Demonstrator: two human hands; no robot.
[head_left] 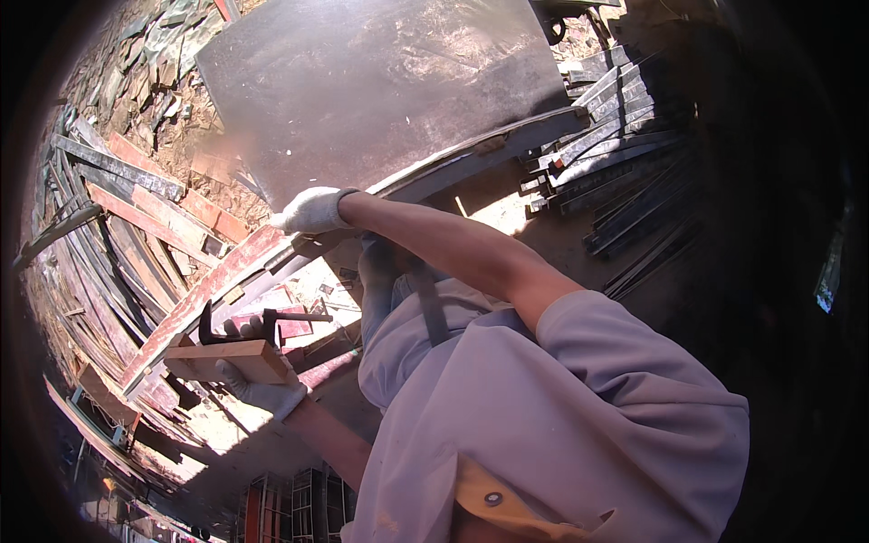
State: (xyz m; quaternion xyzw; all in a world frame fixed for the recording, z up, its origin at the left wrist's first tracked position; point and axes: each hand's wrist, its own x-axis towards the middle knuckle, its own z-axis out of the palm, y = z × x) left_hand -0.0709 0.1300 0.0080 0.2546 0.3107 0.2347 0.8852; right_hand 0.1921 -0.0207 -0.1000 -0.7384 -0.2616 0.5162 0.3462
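Observation:
My left hand (262, 395), in a pale work glove, is closed around a short, thick wooden block (228, 362) at the lower left. Against the block's far side, by the same hand's fingers, lies a dark metal tool (269, 324) with a curved hooked end and a short bar; its exact kind is unclear. My right hand (310, 211), also gloved, reaches across to the left, its fingers closed over the upper end of a long reddish plank (204, 294). That plank end meets the near corner of a large dark panel (380, 90). The undersides of my right fingers are hidden.
Long boards and strips (136, 226) lie piled at the left, with broken sheet scraps (154, 72) beyond them. Stacked dark planks (615, 118) lie right of the panel. Metal frames (299, 507) stand at the bottom, near my left forearm. Deep shadow covers the right side.

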